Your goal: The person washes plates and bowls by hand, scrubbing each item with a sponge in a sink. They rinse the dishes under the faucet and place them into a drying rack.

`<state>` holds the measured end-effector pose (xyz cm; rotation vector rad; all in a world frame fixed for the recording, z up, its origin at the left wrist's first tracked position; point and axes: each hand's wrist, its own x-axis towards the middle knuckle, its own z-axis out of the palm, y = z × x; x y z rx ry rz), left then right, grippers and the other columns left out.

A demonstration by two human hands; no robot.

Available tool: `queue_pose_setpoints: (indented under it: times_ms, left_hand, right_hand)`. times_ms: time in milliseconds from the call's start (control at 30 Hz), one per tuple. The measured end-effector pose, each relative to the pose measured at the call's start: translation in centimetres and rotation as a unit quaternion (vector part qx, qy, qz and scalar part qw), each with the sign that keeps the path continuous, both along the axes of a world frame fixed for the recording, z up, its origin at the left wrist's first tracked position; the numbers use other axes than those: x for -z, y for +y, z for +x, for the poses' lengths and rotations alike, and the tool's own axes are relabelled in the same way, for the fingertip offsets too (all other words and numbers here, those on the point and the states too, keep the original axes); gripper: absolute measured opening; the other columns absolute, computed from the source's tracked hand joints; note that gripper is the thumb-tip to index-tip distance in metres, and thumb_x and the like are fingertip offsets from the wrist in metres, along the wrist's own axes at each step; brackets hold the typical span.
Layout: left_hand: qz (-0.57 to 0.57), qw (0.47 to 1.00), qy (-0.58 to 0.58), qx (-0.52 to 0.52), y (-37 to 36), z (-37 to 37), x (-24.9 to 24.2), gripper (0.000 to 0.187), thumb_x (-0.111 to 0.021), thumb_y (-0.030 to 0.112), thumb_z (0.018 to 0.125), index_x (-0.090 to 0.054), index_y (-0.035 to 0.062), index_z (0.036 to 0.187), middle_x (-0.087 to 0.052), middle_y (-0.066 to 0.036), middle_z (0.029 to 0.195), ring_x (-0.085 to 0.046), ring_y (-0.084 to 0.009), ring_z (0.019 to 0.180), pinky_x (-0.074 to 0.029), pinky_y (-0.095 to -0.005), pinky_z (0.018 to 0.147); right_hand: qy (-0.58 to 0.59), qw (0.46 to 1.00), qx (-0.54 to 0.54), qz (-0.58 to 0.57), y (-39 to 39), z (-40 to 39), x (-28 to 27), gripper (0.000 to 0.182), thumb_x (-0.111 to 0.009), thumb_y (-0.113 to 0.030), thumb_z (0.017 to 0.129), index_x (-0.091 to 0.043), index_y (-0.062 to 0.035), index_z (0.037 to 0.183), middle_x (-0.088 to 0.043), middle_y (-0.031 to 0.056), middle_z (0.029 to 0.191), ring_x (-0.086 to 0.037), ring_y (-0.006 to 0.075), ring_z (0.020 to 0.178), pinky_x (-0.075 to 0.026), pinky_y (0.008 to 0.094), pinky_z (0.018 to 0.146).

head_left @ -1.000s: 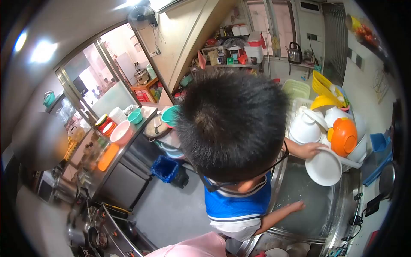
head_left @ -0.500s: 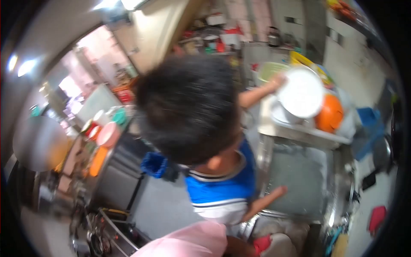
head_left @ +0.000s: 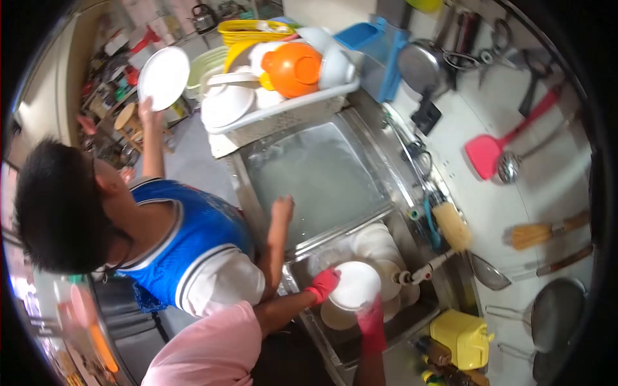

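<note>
Both of my hands wear pinkish-red rubber gloves and hold a round white plate (head_left: 355, 284) over the near sink basin (head_left: 412, 321). My left hand (head_left: 324, 286) is closed on its left edge. My right hand (head_left: 371, 316) grips the lower right edge. Beneath and behind it, several white plates and bowls (head_left: 376, 244) lie in the basin, close to the tap (head_left: 412, 275). A co-worker in a blue and white top (head_left: 193, 219) stands at my left, raising another white plate (head_left: 164, 78) with one hand; the other hand (head_left: 282, 209) hovers at the water-filled basin's edge.
Cloudy water fills the far basin (head_left: 315, 174). Behind it, a white dish rack (head_left: 290, 112) holds white dishes and an orange bowl (head_left: 295, 67). A yellow jug (head_left: 460, 338) stands at the right. Pans, a red spatula (head_left: 486, 154) and brushes hang along the wall.
My view has swung right and down, bringing my gloved hands and the plate into sight. The co-worker's plate is now held away from the dish rack, out to the left.
</note>
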<state>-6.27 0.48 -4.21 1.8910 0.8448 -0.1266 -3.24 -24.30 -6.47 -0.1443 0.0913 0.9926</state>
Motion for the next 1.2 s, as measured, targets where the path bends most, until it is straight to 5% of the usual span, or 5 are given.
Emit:
queue_pose_setpoints:
  times_ms: [167,500,700,1033,1200]
  left_hand:
    - [0.008,0.999,0.035,0.032,-3.4,-2.0,0.8,0.046,-0.049,0.040,0.093,-0.067,-0.0015,0.095,-0.066,-0.028,0.092,-0.063,-0.0457,0.090,-0.051,-0.0497,0.081]
    - [0.064,0.994,0.081,-0.046,0.8,1.0,-0.6,0.039,-0.050,0.039,0.095,-0.067,0.0039,0.098,-0.067,-0.025,0.094,-0.064,-0.0450,0.092,-0.050,-0.0492,0.081]
    - [0.129,0.987,0.063,-0.071,-1.9,0.7,-1.2,0.041,-0.045,0.035,0.096,-0.064,-0.0007,0.094,-0.065,-0.030,0.091,-0.063,-0.0481,0.088,-0.050,-0.0516,0.076]
    - [0.110,0.990,-0.025,-0.081,-0.9,0.8,-0.3,0.038,-0.040,0.032,0.099,-0.061,0.0007,0.093,-0.066,-0.025,0.081,-0.064,-0.0449,0.079,-0.052,-0.0494,0.068]
    - [0.153,0.984,-0.079,-0.056,0.5,1.0,-3.6,0.032,-0.046,0.033,0.100,-0.056,0.0041,0.109,-0.066,-0.023,0.090,-0.064,-0.0405,0.079,-0.052,-0.0492,0.068]
  right_hand:
    - [0.117,0.941,0.179,-0.263,7.6,-0.2,-9.4,0.061,-0.051,-0.054,0.096,-0.050,-0.0062,0.132,-0.059,0.0107,0.125,-0.058,0.0272,0.109,-0.049,0.0400,0.095]
    - [0.072,0.966,0.089,0.231,6.6,-5.6,1.1,0.055,-0.050,-0.054,0.096,-0.052,-0.0110,0.130,-0.060,0.0070,0.123,-0.057,0.0235,0.107,-0.045,0.0398,0.099]
    - [0.113,0.925,0.220,-0.289,7.4,-0.1,-7.5,0.066,-0.050,-0.057,0.095,-0.045,-0.0092,0.140,-0.051,0.0090,0.141,-0.053,0.0252,0.123,-0.043,0.0426,0.103]
    - [0.279,0.952,0.075,0.101,8.6,-3.9,-2.2,0.076,-0.043,-0.077,0.086,-0.046,-0.0210,0.137,-0.060,0.0039,0.093,-0.050,0.0145,0.060,-0.041,0.0254,0.047]
    - [0.083,0.884,0.158,-0.432,9.9,-2.6,-5.5,0.044,-0.059,-0.037,0.092,-0.052,-0.0079,0.124,-0.060,0.0082,0.096,-0.058,0.0162,0.063,-0.041,0.0229,0.044]
